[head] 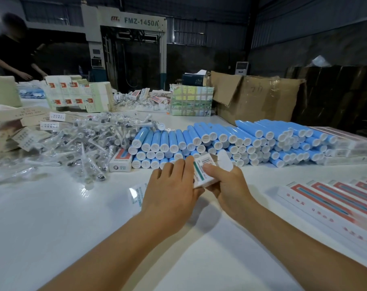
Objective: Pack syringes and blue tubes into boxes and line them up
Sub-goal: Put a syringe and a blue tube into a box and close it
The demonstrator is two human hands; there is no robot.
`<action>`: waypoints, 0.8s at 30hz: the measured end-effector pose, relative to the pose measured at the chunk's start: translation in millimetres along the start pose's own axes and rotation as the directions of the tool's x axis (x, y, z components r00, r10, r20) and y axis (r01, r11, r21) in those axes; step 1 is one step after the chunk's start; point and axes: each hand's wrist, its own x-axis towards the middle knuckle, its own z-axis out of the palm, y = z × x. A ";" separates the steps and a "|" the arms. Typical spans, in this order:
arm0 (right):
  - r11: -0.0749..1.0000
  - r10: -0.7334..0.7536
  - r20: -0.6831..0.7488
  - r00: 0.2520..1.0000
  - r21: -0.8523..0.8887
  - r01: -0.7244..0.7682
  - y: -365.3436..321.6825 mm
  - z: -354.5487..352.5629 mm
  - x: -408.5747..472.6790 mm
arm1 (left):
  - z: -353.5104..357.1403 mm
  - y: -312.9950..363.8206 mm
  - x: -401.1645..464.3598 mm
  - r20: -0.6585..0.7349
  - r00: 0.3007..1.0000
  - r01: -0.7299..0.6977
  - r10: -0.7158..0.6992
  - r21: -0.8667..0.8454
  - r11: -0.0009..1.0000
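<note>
At the middle of the white table (52, 217) both my hands hold a small white carton (203, 169) with a green stripe, its end flap (224, 160) standing open toward the tubes. My right hand (226, 183) grips it from below and the side, thumb on top. My left hand (172, 190) has its fingers laid over the carton's left edge. Just beyond lies a stacked pile of blue tubes (231, 139) with white caps. A heap of wrapped syringes (90, 143) lies to the left. A closed carton (120, 160) rests between syringes and tubes.
A row of packed red-and-white boxes (336, 200) lines the right side. Flat unfolded cartons (16, 124) pile up at the left. A leaflet (136, 195) lies under my left wrist. A brown cardboard box (256, 97) stands behind the tubes. Another person (12, 51) works far left.
</note>
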 end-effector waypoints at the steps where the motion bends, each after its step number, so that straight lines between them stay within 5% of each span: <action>1: 0.974 -0.089 0.006 0.996 -0.211 0.088 -0.2 -2.1 -2.2 | 1.2 0.4 -0.6 0.004 1.000 -0.012 0.012 0.015 1.000; 3: 0.716 -0.251 0.110 0.962 -0.648 0.260 2.7 -7.7 -6.5 | 4.6 0.3 -2.5 0.013 0.999 -0.031 0.030 0.035 0.999; 6: 0.406 -0.282 0.250 0.926 -0.844 0.351 8.1 -12.4 -8.9 | 7.0 -0.8 -5.4 0.023 0.998 -0.062 0.060 0.089 0.994; 8: 0.535 -0.206 0.245 0.948 -0.783 0.318 9.7 -11.5 -9.4 | 5.5 -3.1 -6.6 0.035 0.998 -0.062 0.059 0.108 0.992; 10: 0.876 -0.027 0.192 0.981 -0.468 0.116 7.1 -4.8 -10.3 | 2.2 -6.0 -7.1 0.040 0.998 -0.048 0.044 0.091 0.995; 11: 0.957 0.052 0.193 0.980 -0.292 0.007 4.8 -2.5 -10.2 | 1.0 -7.6 -7.0 0.040 0.998 -0.046 0.042 0.089 0.995; 13: 0.987 0.081 0.195 0.977 -0.152 -0.051 1.3 -2.1 -8.2 | -3.4 -9.6 -7.1 0.019 1.000 -0.026 0.024 0.077 0.997; 18: 0.970 -0.053 0.117 0.992 -0.230 0.079 -1.2 -5.3 -5.3 | -10.0 -8.5 -6.3 0.023 0.999 -0.031 0.031 0.014 0.999; 24: 0.992 0.001 0.161 0.987 -0.127 0.020 -4.8 -5.0 -5.2 | -13.7 -10.9 -7.8 0.017 0.999 -0.051 0.051 0.018 0.999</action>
